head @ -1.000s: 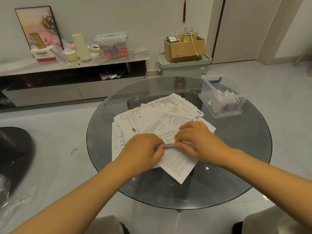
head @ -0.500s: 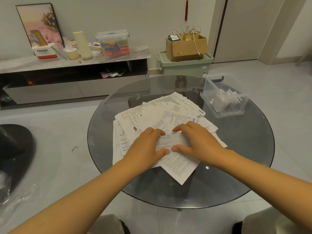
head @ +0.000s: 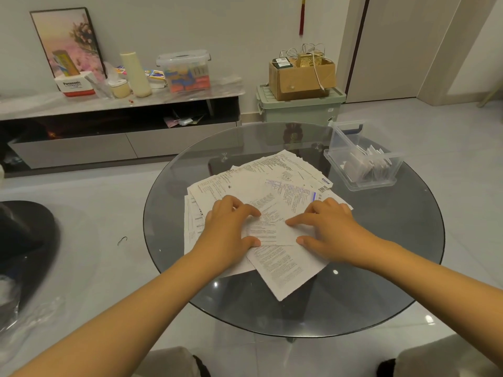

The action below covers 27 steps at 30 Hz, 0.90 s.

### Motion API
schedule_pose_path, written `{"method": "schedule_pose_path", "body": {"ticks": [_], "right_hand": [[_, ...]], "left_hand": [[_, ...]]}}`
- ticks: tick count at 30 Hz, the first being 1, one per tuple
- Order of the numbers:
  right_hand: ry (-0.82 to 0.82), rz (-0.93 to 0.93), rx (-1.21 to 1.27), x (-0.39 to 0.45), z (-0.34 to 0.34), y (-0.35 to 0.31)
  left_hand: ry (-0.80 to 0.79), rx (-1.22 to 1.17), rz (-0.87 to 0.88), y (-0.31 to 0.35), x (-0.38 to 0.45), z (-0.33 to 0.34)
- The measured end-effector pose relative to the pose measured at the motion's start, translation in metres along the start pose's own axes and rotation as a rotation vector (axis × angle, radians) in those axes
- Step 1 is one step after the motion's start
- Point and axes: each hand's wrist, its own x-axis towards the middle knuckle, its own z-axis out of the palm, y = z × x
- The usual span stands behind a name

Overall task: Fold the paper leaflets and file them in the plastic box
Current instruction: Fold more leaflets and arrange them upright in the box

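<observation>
Both hands, left hand (head: 228, 227) and right hand (head: 330, 229), press a folded leaflet (head: 272, 229) flat with spread fingers on the paper pile (head: 272, 180); plastic box (head: 362, 183) far right.

Left hand (head: 227, 229) and right hand (head: 330, 231) rest palms-down, fingers spread.

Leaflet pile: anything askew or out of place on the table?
Mildly. The leaflet pile is fanned out unevenly, and one sheet juts toward the table's near edge. The plastic box sits upright with folded leaflets inside. Nothing is spilled or torn.
</observation>
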Motion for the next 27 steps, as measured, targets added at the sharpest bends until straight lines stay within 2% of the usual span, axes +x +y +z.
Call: {"method": "schedule_pose_path", "body": {"ticks": [3, 6, 9, 13, 19, 27], "right_hand": [[-0.048, -0.055, -0.046, -0.008, -0.007, 0.0], [-0.086, -0.109, -0.105, -0.015, -0.011, -0.001], [-0.052, -0.165, -0.162, -0.022, -0.013, -0.003], [0.016, -0.23, -0.217, -0.029, -0.015, -0.008], [0.021, -0.272, -0.282, -0.028, -0.015, -0.01], [0.151, -0.274, -0.151, -0.026, -0.014, -0.004]], "left_hand": [[0.039, 0.047, 0.122, 0.004, -0.002, 0.0], [-0.013, 0.039, 0.215, 0.008, -0.007, 0.004], [-0.071, 0.047, 0.296, 0.013, -0.011, 0.007], [-0.095, 0.032, 0.299, 0.017, -0.014, 0.006], [-0.143, 0.076, 0.294, 0.025, -0.014, 0.006], [-0.087, 0.024, 0.244, 0.031, -0.012, 0.011]]}}
